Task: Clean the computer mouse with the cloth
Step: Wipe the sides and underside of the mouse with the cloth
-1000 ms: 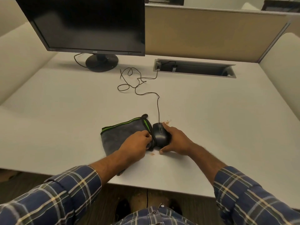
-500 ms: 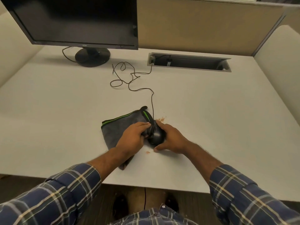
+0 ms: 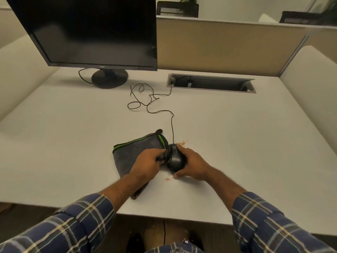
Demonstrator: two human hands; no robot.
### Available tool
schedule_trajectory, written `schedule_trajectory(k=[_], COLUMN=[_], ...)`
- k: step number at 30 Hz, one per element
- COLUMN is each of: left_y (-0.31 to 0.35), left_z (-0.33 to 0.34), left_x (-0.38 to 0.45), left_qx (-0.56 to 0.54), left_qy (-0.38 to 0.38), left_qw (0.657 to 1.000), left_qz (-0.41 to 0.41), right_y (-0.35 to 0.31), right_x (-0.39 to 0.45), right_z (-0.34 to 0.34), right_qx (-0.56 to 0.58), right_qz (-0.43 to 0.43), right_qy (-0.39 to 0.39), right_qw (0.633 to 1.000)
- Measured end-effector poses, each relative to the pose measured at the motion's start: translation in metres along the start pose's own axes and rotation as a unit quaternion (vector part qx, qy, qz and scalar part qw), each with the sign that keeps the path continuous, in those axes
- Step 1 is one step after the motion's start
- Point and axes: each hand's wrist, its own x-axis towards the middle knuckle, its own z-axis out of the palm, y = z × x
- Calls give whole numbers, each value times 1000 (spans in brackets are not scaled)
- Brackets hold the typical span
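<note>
A black wired computer mouse (image 3: 175, 158) sits on the white desk (image 3: 237, 143) near the front edge, held between the person's two hands. The right hand (image 3: 193, 164) wraps the mouse's right flank: its fingers curl along the far right side up near the buttons, and its thumb presses the desk just at the mouse's near end, so the hand is closed around the mouse body. The left hand (image 3: 148, 166) comes in from the left with a bunched fold of the grey microfibre cloth (image 3: 131, 154) pinched between thumb and fingers, that fold pressed against the mouse's left side. The rest of the cloth lies flat on the desk to the left of the mouse and partly under the left wrist, its green-striped black edge (image 3: 135, 142) running along the far side and curving up beside the mouse's front. The mouse cable (image 3: 149, 105) leaves the front of the mouse, runs away from the person, loops loosely and enters the recessed cable tray (image 3: 211, 83). Small reddish crumbs (image 3: 182, 142) lie on the desk just beyond the right fingertips, and a few more just beside the right thumb. A dark monitor (image 3: 91, 31) stands at the far left.
</note>
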Motion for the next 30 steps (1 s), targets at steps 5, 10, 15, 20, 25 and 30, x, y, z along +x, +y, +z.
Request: schedule_trajectory(k=[5, 10, 15, 20, 25, 30], left_y=[-15, -24, -29, -11, 21, 47], left_z=[15, 17, 7, -40, -104, -141], left_x=[-25, -41, -43, -30, -8, 2], left_qx=[94, 147, 138, -58, -287, -376], left_qy=[16, -12, -47, 124, 97, -56], left_qw=[990, 973, 972, 989, 952, 923], left_qz=[102, 175, 187, 53, -37, -58], right_y=[4, 6, 6, 5, -8, -66], right_x=[2, 4, 4, 2, -12, -25], right_z=[1, 1, 1, -5, -26, -69], right_qx=[-2, 10, 11, 18, 55, 91], right_qz=[-1, -29, -30, -10, 11, -95], right_qy=[6, 12, 10, -14, 26, 158], right_qw=[1000, 999, 999, 1000, 998, 979])
